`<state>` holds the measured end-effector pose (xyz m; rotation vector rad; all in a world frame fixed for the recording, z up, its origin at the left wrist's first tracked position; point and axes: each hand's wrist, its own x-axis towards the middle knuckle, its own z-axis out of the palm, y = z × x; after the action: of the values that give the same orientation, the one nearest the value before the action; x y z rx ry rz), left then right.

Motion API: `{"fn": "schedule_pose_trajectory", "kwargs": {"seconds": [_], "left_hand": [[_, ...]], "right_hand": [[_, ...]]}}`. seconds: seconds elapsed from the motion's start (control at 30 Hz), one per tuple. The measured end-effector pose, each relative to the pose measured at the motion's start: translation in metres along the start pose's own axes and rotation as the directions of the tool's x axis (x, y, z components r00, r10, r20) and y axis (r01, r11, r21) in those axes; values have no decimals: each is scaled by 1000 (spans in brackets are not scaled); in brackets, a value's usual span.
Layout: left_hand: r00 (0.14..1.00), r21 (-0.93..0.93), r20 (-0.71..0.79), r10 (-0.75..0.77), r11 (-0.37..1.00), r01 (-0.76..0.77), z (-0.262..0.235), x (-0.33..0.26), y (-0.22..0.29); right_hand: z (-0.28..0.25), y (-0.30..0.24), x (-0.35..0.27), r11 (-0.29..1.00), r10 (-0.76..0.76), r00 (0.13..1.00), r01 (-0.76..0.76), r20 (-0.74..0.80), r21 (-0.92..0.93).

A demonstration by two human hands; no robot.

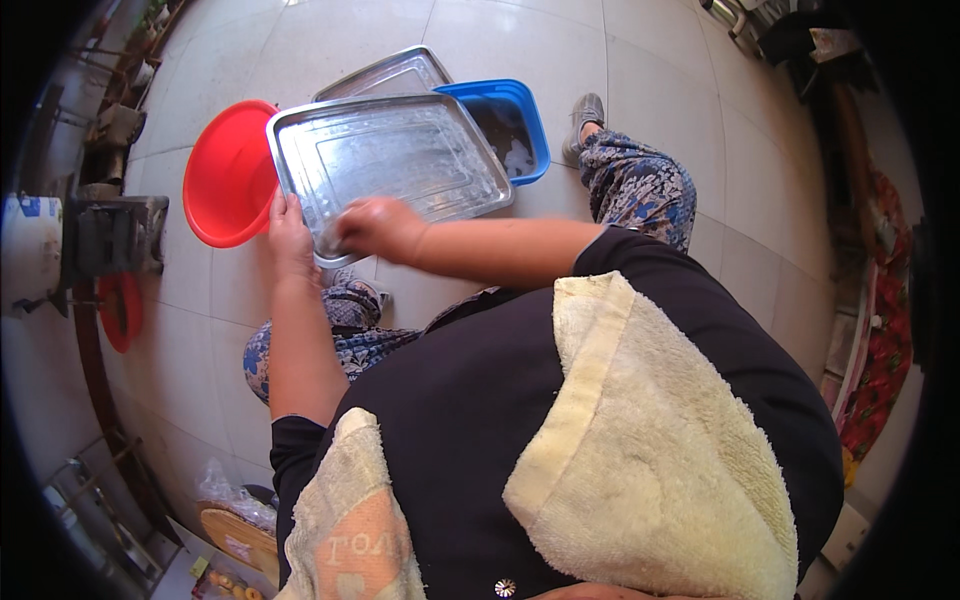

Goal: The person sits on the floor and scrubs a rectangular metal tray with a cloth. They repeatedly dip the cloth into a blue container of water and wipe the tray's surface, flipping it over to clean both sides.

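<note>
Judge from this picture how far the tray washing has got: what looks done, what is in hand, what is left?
Done: nothing clearly; whether the second metal tray behind is washed cannot be told. In hand: the left hand grips the edge of the wet metal tray while the right hand rubs its near corner. Left: probably rinsing, with the blue tub and red basin alongside.

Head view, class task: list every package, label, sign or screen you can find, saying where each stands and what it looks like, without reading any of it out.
Clear plastic bag: lower left on the floor, crumpled, contents unclear.
White container with blue marks: far left edge, rounded.
Towel print: orange patch with pale lettering on the cream towel, bottom centre.
No signs or screens show.
</note>
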<state>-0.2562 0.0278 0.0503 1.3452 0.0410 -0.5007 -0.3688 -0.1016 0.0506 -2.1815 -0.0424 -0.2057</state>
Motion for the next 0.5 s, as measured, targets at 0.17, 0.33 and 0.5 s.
{"fn": "schedule_pose_trajectory", "kwargs": {"seconds": [0.17,0.33,0.5], "left_hand": [[1000,18,-12,26,999,-26,-8,6,-7],[1000,-27,-12,10,1000,-11,-1,-9,7],[1000,-35,-14,-27,999,26,1,-10,2]], "right_hand": [[-18,54,-19,972,229,943,-207,241,-111],[-81,158,-102,853,411,901,-327,137,-407],[-21,37,-26,988,55,988,-34,142,-150]]}}
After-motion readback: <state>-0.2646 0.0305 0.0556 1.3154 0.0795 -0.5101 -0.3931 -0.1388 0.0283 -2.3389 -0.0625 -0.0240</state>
